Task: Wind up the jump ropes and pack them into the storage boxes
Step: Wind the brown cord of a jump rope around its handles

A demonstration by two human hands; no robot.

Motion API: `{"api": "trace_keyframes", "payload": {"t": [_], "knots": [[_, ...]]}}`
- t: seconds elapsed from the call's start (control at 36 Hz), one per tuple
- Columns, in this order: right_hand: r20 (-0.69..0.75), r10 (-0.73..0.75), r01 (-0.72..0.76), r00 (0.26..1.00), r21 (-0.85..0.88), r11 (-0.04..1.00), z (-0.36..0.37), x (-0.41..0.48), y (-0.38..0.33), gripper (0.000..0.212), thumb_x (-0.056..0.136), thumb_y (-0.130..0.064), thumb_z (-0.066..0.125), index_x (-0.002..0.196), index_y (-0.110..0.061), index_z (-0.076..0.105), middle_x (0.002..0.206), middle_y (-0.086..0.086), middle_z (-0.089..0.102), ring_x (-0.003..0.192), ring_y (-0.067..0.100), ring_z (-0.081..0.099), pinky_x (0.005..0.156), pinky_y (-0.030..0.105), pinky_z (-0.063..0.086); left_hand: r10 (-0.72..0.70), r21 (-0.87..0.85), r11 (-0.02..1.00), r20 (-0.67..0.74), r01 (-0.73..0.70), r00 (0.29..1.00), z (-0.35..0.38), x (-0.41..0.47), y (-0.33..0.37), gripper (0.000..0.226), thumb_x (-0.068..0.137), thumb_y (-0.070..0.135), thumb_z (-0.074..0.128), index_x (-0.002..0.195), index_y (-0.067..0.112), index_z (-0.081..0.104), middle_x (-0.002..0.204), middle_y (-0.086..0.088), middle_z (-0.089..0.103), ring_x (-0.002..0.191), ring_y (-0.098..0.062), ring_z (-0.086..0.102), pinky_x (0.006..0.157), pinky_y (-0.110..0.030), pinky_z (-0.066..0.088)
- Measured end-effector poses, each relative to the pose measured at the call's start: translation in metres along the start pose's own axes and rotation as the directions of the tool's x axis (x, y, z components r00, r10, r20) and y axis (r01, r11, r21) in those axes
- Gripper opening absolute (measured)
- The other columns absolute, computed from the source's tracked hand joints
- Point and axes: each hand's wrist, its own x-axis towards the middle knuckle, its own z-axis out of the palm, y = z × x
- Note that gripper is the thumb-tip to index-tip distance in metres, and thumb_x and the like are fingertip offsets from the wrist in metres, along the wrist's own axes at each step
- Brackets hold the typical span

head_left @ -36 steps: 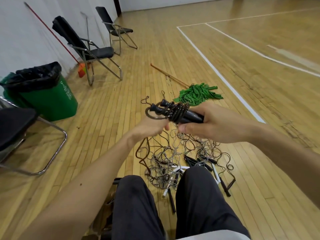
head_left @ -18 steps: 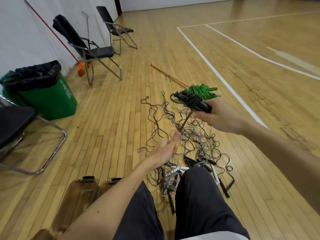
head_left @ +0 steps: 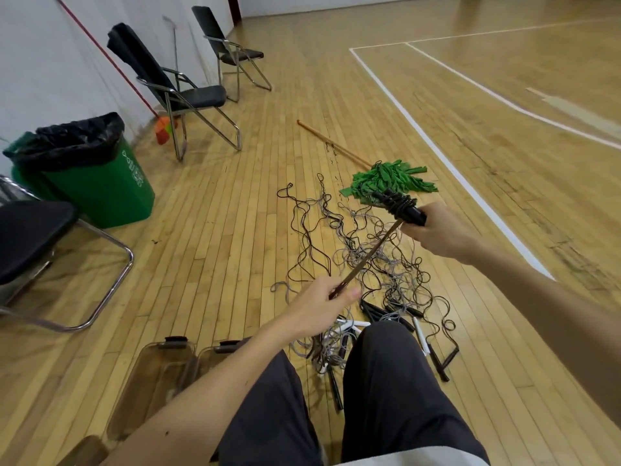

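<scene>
Bundle (head_left: 401, 206) of black handles with dark cord wound round it sits in the right grip (head_left: 437, 230). I see the fingers curled tight round the handle ends. It is held up over the floor (head_left: 218, 237), just in front of the green mop (head_left: 386, 178).

One cord (head_left: 368, 252) runs straight and taut from the bundle down to the left grip (head_left: 322, 301). Thumb and fingers pinch it there. The two grips are well apart, the left one lower and nearer the camera.

Below them a pile (head_left: 400, 284) of loose ropes, black and grey, lies tangled on the floor ahead of the knees. Loose handles (head_left: 421, 336), black and white, lie at its near edge, and some are hidden behind the right knee.

Two clear boxes (head_left: 158, 378) stand side by side on the floor, left of the left leg. I can't tell what's inside; the left arm covers part of them.

Green bin (head_left: 100, 186) with a black liner is at left by the wall. Folding chairs (head_left: 191, 95) stand beyond it, and one more is at the far left edge.
</scene>
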Motion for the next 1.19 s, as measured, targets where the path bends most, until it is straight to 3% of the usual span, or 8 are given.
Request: {"api": "trace_keyframes", "payload": {"t": [0.17,0.28,0.44,0.56,0.67,0.83,0.97,1.19], "knots": [[-0.020,0.138,-0.138,0.990,-0.019,0.990,0.005,0.010,0.021,0.017,0.099,-0.013,0.059,0.082,-0.009,0.054,0.071,0.009,0.056,0.057,0.023,0.049,0.052,0.030,0.037,-0.112,0.053,0.993,0.068,0.109,0.991,-0.016,-0.005,0.007,0.027,0.100,0.052,0.050,0.102,0.026,0.061,0.055,0.003,0.048,0.048,-0.012,0.056,0.050,-0.023,0.051],[-0.041,0.209,-0.210,0.977,-0.042,0.977,0.009,0.010,0.032,0.013,0.099,-0.013,0.059,0.091,-0.003,0.059,0.070,0.008,0.054,0.055,0.021,0.048,0.049,0.028,0.034,-0.126,0.257,0.961,0.058,0.107,0.990,-0.033,-0.010,0.010,0.033,0.101,0.052,0.048,0.112,0.025,0.063,0.077,-0.012,0.072,0.050,-0.009,0.067,0.070,-0.037,0.060],[-0.025,0.246,-0.247,0.969,-0.059,0.967,0.022,0.012,0.032,0.013,0.099,-0.015,0.059,0.100,-0.002,0.059,0.072,0.008,0.055,0.058,0.021,0.050,0.050,0.029,0.037,-0.062,0.443,0.895,0.027,0.044,0.998,-0.057,-0.017,0.042,0.031,0.102,0.043,0.050,0.118,0.019,0.064,0.067,0.002,0.064,0.040,-0.002,0.058,0.050,-0.021,0.051],[0.054,0.253,-0.251,0.966,-0.039,0.967,0.030,0.013,0.026,0.016,0.100,-0.014,0.059,0.108,-0.001,0.057,0.074,0.008,0.056,0.057,0.019,0.050,0.049,0.029,0.038,0.016,0.606,0.796,-0.022,0.001,1.000,-0.072,-0.019,0.063,0.035,0.101,0.042,0.053,0.113,0.013,0.068,0.072,-0.001,0.065,0.053,-0.010,0.058,0.062,-0.034,0.057],[0.102,0.226,-0.218,0.969,-0.088,0.972,0.041,0.011,0.018,0.011,0.100,-0.014,0.058,0.103,-0.004,0.056,0.076,0.008,0.058,0.060,0.018,0.051,0.051,0.028,0.039,0.160,0.747,0.660,-0.036,-0.080,0.987,-0.083,-0.020,0.076,0.032,0.101,0.043,0.052,0.102,0.014,0.067,0.068,0.005,0.056,0.057,-0.004,0.049,0.050,-0.021,0.032],[0.237,0.174,-0.158,0.956,-0.086,0.984,0.056,0.005,0.011,0.011,0.100,-0.013,0.055,0.094,-0.004,0.060,0.075,0.010,0.063,0.060,0.021,0.056,0.056,0.033,0.045,0.445,0.789,0.556,-0.017,-0.261,0.895,-0.098,-0.019,0.089,0.039,0.101,0.047,0.046,0.104,0.016,0.069,0.078,0.006,0.063,0.065,-0.008,0.054,0.061,-0.022,0.043],[0.339,0.114,-0.075,0.934,-0.125,0.989,0.063,-0.007,0.001,0.018,0.097,-0.012,0.057,0.080,-0.012,0.052,0.069,0.007,0.057,0.056,0.021,0.053,0.050,0.029,0.041,0.652,0.803,0.438,0.025,-0.403,0.758,-0.108,-0.014,0.101,0.045,0.099,0.045,0.043,0.085,0.010,0.067,0.066,0.004,0.055,0.054,-0.012,0.050,0.046,-0.014,0.024],[0.615,0.053,0.032,0.787,-0.126,0.991,0.067,-0.033,-0.029,0.018,0.095,-0.013,0.063,0.078,-0.009,0.059,0.062,0.004,0.054,0.047,0.016,0.046,0.046,0.025,0.037,0.781,0.813,0.346,0.026,-0.468,0.623,-0.118,0.007,0.111,0.050,0.095,0.047,0.043,0.083,0.007,0.069,0.068,-0.003,0.065,0.046,-0.015,0.056,0.038,-0.020,0.037]]}}
